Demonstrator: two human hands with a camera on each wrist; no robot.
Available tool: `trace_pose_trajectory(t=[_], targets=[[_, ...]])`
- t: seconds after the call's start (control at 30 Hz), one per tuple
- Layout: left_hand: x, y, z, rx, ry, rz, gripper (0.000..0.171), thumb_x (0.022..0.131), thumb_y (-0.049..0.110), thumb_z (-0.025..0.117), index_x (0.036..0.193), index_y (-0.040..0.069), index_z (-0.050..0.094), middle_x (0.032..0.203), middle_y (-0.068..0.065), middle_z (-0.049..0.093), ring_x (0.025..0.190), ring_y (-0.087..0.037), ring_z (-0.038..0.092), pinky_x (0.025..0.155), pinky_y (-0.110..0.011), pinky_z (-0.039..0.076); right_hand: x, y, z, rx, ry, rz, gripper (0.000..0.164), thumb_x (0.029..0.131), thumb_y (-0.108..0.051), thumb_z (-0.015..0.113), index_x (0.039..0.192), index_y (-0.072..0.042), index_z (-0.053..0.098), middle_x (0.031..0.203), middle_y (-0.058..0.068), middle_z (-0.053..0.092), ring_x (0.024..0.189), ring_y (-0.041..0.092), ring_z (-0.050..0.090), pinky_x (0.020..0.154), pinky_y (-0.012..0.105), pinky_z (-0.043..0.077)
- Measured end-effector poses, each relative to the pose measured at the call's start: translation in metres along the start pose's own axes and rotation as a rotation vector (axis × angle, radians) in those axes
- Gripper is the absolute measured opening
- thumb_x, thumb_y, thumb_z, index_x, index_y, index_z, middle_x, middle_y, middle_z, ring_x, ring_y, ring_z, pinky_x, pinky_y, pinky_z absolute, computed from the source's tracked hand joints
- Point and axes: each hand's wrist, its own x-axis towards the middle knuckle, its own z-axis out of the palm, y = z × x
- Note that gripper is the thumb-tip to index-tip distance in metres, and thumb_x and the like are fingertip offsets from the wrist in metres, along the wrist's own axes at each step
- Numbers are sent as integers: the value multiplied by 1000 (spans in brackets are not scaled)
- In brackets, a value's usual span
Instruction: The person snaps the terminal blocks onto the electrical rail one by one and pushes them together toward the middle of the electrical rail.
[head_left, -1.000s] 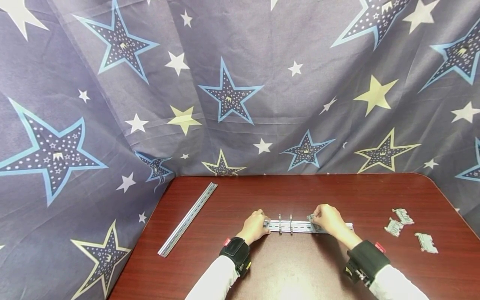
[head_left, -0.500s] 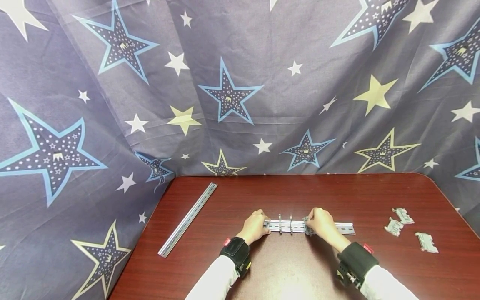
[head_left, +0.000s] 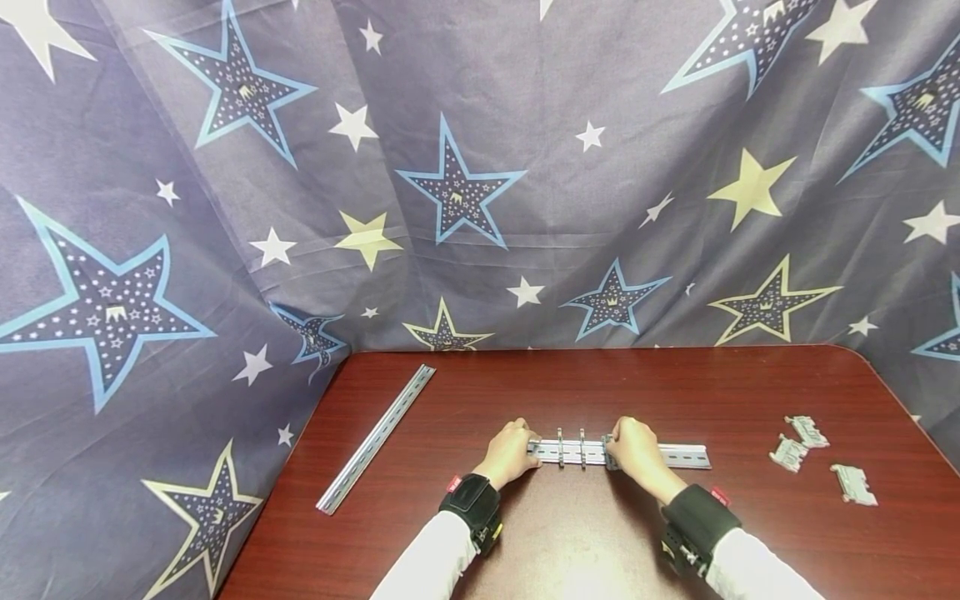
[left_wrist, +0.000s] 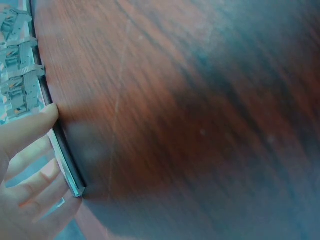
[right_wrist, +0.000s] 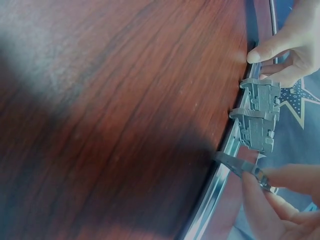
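LH (head_left: 510,452) grips slotted metal rail (head_left: 687,456) w/ 2 clips (head_left: 560,448); RH (head_left: 636,452) pinches 1 gray clip (right_wrist: 232,164); 3 loose clips (head_left: 788,454), rail's 3 o'clock.

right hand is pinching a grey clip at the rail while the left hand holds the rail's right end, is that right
Not quite: the left hand holds the rail at its left end, not its right end, as the head view shows. The rest stands: the right hand is pinching a grey clip at the rail.
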Motion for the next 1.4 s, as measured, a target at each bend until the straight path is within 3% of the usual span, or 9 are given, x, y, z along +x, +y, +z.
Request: trace_pose_trajectory(t=[0.3,0.57,0.9,1.4], targets=[[1,1,-1,0,-5,-2,33,59,21,77,90,11,70,79,0,54,77,-16,53,63,-26,45,2,-1,1,-24,17,-6,14,61,2,58,55,-5,48,52,2,48,52,19,49,53,37,42],[1,2,-1,0,-5,2,32,59,21,77,88,12,70,77,1,53,75,-16,53,61,-25,44,4,-5,3,-76,69,-46,25,61,6,55,47,-9,40,46,0,40,47,19,42,51,41,41],[1,2,1,-5,-5,-6,31,59,20,77,88,11,70,76,1,52,74,-16,52,61,-25,44,5,-10,4,-92,51,-14,11,63,7,53,55,-1,50,58,16,57,59,34,58,56,45,45],[1,0,2,-3,-7,-9,31,59,21,77,88,11,70,76,1,51,74,-15,51,61,-25,43,14,-14,7,-122,-9,55,7,67,8,50,64,4,55,72,24,61,70,39,60,58,45,47]])
